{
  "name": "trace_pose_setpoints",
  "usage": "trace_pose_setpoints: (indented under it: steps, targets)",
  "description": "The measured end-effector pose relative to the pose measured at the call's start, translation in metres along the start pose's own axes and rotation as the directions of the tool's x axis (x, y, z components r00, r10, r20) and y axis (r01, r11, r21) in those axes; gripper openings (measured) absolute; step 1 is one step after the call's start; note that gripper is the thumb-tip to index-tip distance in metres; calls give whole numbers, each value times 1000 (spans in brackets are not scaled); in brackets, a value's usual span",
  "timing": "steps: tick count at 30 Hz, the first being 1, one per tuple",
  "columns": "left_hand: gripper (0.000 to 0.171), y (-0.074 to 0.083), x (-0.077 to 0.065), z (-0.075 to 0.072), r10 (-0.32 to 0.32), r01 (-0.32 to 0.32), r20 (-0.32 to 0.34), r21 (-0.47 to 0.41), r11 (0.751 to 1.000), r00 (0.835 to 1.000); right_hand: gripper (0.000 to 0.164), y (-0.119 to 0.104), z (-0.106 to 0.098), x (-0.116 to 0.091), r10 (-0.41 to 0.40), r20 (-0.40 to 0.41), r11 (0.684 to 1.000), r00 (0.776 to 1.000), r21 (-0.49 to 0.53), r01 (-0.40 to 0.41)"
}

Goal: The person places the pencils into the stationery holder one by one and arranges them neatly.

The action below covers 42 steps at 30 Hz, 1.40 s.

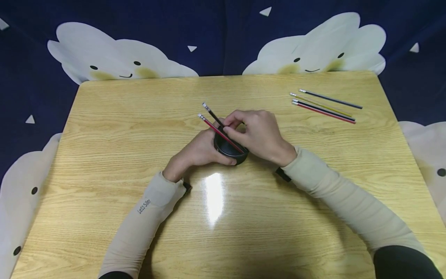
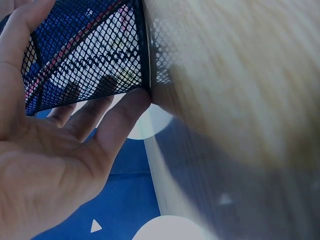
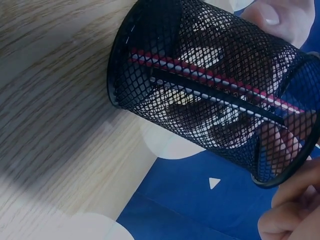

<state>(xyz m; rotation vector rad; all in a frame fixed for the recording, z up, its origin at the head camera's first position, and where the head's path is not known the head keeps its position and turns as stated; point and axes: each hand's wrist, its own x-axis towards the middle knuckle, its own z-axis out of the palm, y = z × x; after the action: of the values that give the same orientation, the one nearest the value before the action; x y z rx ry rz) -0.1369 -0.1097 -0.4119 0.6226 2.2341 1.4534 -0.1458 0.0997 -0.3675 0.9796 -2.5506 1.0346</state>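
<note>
Near the table's middle, my left hand (image 1: 202, 148) grips a black mesh pencil cup (image 1: 241, 159) round its side. The left wrist view shows its fingers along the mesh wall, one fingertip at the base rim. My right hand (image 1: 262, 133) is over the cup's mouth, thumb and forefinger pinching a black pencil (image 1: 213, 116) whose lower part is inside the cup. Beside it a red pencil (image 1: 210, 124) leans in the cup, its eraser end sticking out to the upper left. Through the mesh in the right wrist view, both pencils (image 3: 215, 97) slant side by side.
At the back right of the wooden table (image 1: 104, 128) lie several pencils: a dark greyish one (image 1: 331, 98), a yellow one (image 1: 322, 104), and a black one (image 1: 327, 111) close against a red one (image 1: 325, 113). A dark blue cloud-print curtain (image 1: 223, 35) hangs behind the table.
</note>
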Motion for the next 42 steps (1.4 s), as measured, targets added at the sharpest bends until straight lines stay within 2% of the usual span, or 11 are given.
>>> trace_pose_setpoints:
  steps: [8,17,25,34,42]
  targets:
    - [89,0,1,1,29,-29,-16,6,1000,999,8,-3,1,0,27,48,1000,998,-5,-27]
    - [89,2,3,0,64,-64,-17,9,998,998,8,-4,2,1,31,72,999,997,-12,-30]
    - [89,2,2,1,41,-41,-13,26,999,999,6,-4,3,0,24,68,1000,997,-11,-23]
    - [90,1,0,2,46,-46,-12,26,999,999,6,-2,2,-1,5,27,1000,1000,-5,-4]
    - [95,-1,1,3,60,-60,-18,3,998,998,6,5,-15,2,-17,-64,999,998,-40,14]
